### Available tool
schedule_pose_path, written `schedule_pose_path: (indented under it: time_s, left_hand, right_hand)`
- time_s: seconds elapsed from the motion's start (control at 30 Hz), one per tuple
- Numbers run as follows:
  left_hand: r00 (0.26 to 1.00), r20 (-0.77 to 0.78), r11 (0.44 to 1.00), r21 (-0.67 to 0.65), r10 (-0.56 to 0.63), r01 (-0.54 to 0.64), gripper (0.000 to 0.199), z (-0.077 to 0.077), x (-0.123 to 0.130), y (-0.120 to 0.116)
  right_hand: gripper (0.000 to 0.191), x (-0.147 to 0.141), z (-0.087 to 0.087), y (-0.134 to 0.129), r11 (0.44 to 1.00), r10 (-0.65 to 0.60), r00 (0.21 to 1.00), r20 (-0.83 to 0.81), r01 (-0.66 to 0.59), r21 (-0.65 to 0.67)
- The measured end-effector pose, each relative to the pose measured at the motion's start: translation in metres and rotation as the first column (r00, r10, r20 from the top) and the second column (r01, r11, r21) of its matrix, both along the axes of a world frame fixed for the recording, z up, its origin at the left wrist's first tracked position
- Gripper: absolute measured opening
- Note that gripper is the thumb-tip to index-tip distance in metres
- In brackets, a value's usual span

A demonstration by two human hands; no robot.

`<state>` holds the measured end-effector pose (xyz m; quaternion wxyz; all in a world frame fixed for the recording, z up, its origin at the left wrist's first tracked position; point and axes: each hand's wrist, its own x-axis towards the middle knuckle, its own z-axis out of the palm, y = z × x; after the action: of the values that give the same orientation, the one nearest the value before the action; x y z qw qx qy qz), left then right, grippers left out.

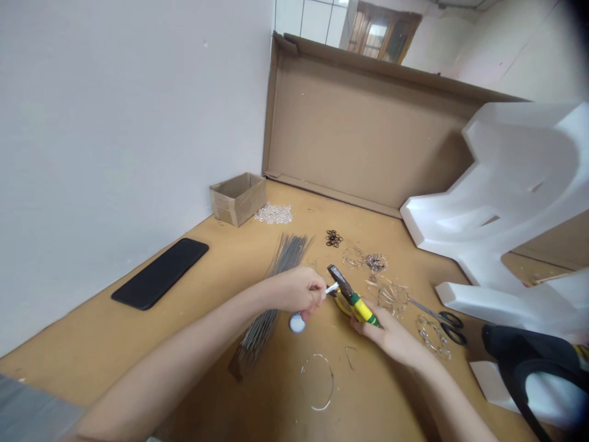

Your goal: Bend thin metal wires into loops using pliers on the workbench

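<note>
My right hand (380,328) is wrapped round the green and yellow handles of the pliers (356,299), whose dark jaws point up and left. Pinched in my left hand (301,290) is a thin, shiny, whitish piece (332,288) that reaches the jaws; its exact kind is too small to tell. A round blue and white disc (297,323) shows just below my left fingers. Under my left wrist runs a bundle of grey wires (260,334). Nearer the front lie a curved wire ring (332,380) and a small bent wire (348,357).
Beyond my hands are an open cardboard box (237,199), clear beads (275,213) and black rings (334,238). A black phone (161,273) lies left. Wire loops (391,298), scissors (437,314) and white foam (483,301) stand right. A large cardboard tray (368,123) leans behind.
</note>
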<state>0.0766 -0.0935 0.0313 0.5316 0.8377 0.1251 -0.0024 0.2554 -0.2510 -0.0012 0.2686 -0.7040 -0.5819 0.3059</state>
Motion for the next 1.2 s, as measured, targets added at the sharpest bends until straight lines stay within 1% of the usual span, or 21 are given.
schedule_pose_path:
  time_s: [0.13, 0.23, 0.3, 0.37, 0.5, 0.6, 0.67, 0.77, 0.93, 1.0, 1.1, 1.2]
  left_hand:
    - [1.000, -0.011, 1.000, 0.003, 0.005, -0.005, 0.017, -0.002, 0.001, 0.000]
    - [1.000, -0.015, 1.000, -0.018, 0.009, -0.010, 0.015, -0.001, 0.001, 0.000]
    - [1.000, -0.009, 1.000, -0.011, 0.006, -0.006, 0.015, 0.001, 0.000, -0.002]
    - [1.000, 0.007, 1.000, 0.031, 0.003, -0.003, 0.017, 0.004, -0.001, -0.003]
    - [0.999, 0.039, 0.991, 0.137, -0.009, 0.004, 0.020, 0.004, -0.001, -0.005]
    - [0.999, 0.046, 0.967, 0.255, -0.009, -0.003, 0.019, -0.003, 0.002, 0.000]
    - [0.999, 0.035, 0.953, 0.302, -0.009, -0.002, 0.018, -0.010, 0.005, 0.006]
    - [0.999, 0.022, 0.962, 0.273, -0.025, 0.018, 0.018, -0.017, 0.009, 0.012]
    - [0.999, 0.021, 0.983, 0.181, -0.041, 0.036, 0.016, -0.013, 0.008, 0.010]
    - [0.999, 0.020, 0.986, 0.166, -0.029, 0.025, 0.015, -0.011, 0.007, 0.007]
    - [0.999, 0.046, 0.984, 0.177, 0.009, -0.017, 0.017, -0.010, 0.005, 0.004]
    - [0.997, 0.069, 0.981, 0.188, 0.038, -0.050, 0.018, -0.009, 0.005, 0.001]
  right_hand:
    - [0.020, -0.002, -0.004, -0.001, 1.000, -0.017, 1.000, 0.001, 0.017, 0.003]
    - [0.024, -0.003, -0.004, 0.000, 0.999, -0.042, 0.998, 0.037, 0.041, 0.024]
    - [0.023, -0.005, -0.004, 0.000, 0.997, -0.075, 0.994, 0.078, 0.072, 0.041]
    - [0.020, -0.007, -0.006, 0.001, 0.993, -0.112, 0.986, 0.124, 0.105, 0.062]
    - [0.022, -0.008, -0.014, 0.003, 0.986, -0.150, 0.970, 0.189, 0.132, 0.103]
    - [0.024, -0.006, -0.024, 0.008, 0.983, -0.183, 0.946, 0.267, 0.171, 0.068]
    - [0.026, -0.004, -0.030, 0.012, 0.976, -0.215, 0.920, 0.329, 0.210, 0.052]
    - [0.028, -0.002, -0.032, 0.015, 0.972, -0.232, 0.903, 0.361, 0.228, 0.053]
    - [0.024, -0.002, -0.024, 0.010, 0.979, -0.205, 0.918, 0.341, 0.190, 0.076]
    - [0.023, -0.002, -0.021, 0.008, 0.980, -0.201, 0.920, 0.336, 0.189, 0.069]
    - [0.021, -0.001, -0.018, 0.006, 0.984, -0.180, 0.936, 0.304, 0.174, 0.046]
    - [0.018, 0.000, -0.013, 0.007, 0.992, -0.123, 0.960, 0.251, 0.115, 0.046]
